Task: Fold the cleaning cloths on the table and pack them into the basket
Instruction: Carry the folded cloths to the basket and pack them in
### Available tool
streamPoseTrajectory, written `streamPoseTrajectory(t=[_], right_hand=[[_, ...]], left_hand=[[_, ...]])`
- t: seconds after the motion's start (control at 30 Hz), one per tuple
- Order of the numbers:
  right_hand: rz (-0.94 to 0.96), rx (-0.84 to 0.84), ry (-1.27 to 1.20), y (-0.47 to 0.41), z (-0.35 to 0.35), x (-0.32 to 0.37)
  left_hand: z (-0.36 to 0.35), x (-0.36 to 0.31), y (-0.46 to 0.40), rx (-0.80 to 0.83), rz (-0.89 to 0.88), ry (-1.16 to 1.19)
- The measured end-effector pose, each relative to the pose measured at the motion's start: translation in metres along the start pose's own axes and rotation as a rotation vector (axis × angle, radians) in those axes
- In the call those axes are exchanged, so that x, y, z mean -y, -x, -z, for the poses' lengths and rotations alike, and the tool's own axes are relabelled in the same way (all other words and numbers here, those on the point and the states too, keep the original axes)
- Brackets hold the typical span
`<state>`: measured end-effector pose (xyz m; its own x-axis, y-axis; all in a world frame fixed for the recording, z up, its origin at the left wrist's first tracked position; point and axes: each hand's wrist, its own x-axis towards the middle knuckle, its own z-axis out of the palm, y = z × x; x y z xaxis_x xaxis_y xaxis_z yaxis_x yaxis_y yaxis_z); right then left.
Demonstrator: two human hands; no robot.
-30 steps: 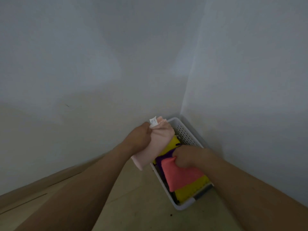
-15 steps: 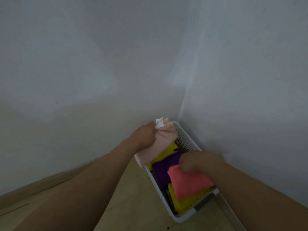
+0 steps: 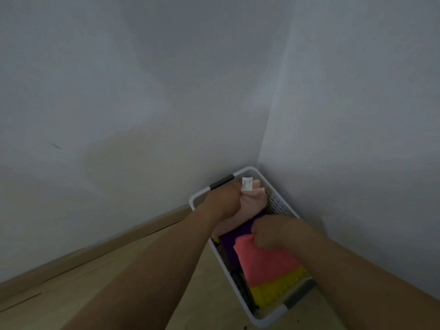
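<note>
The left hand [image 3: 223, 202] is squeezing a folded pale pink cloth [image 3: 250, 206] and is holding it over the far end of the white basket [image 3: 269, 319]. A little white tag [image 3: 247, 183] is sticking up from the cloth. The right hand [image 3: 273, 233] is pinching the top edge of a coral pink cloth [image 3: 264, 260] that is lying in the basket. A purple cloth [image 3: 232, 246] and a bumpy yellow cloth [image 3: 276, 290] are sitting in there too. The basket is sitting on the wooden table [image 3: 95, 282], tucked in the corner by the walls.

The basket is looking quite full. If the pale pink cloth is getting pushed in too fast, it may come unfolded, or it may mess up the cloths under it. The coral one may slip loose too.
</note>
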<state>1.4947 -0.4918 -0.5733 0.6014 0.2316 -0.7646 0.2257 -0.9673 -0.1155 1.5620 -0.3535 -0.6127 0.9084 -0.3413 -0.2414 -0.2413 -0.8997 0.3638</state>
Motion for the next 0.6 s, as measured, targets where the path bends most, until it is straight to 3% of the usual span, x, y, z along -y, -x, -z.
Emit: streamPoseTrajectory(t=[0.1,0.2,0.43,0.6], right_hand=[[0.0,0.008,-0.002,-0.005,-0.002,-0.005],[0.001,0.021,-0.007,-0.009,-0.004,-0.009],[-0.02,0.047,0.019,-0.005,-0.008,-0.017],[-0.023,0.037,0.04,0.002,-0.006,-0.013]], left_hand=[[-0.014,0.0,0.002,-0.008,-0.081,-0.13],[-0.023,0.008,0.0,-0.017,-0.048,-0.215],[-0.03,0.014,-0.003,0.031,0.021,-0.312],[-0.02,0.015,0.001,-0.004,-0.007,-0.257]])
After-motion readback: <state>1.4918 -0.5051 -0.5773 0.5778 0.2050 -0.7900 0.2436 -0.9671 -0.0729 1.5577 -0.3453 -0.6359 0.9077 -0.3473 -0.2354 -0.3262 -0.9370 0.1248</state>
